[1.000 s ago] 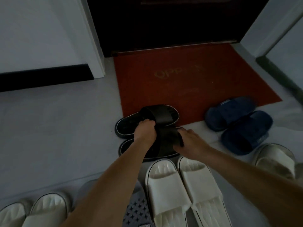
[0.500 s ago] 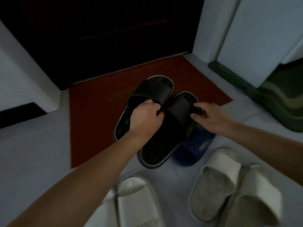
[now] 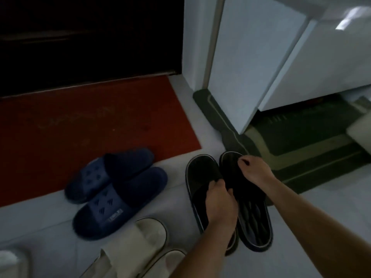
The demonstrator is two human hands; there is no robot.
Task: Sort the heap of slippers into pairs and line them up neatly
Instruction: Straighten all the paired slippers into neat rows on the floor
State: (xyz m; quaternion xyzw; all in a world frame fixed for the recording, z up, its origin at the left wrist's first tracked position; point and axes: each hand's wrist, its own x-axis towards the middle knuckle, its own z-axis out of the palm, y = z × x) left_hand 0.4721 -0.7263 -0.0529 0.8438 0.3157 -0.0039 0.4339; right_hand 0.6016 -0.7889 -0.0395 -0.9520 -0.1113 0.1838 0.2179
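Step in hand: placing the black pair. Left hand [image 3: 219, 203] and right hand [image 3: 254, 169] each clamp 1 black slipper [image 3: 197, 177] strap, soles at floor level, right of the navy pair [image 3: 114, 189]. Next: release, toes aligned.

The two black slippers [image 3: 202, 177] carry a thin pale edging round their soles; the navy pair [image 3: 112, 189] beside them is dark blue with small darker triangular marks on the straps and a little pale label on the nearer one. The cream slippers [image 3: 140, 237] are off-white; the doormat [image 3: 90, 125] is deep red with faint lettering; the other mat [image 3: 301, 153] is dark green with pale olive border stripes.
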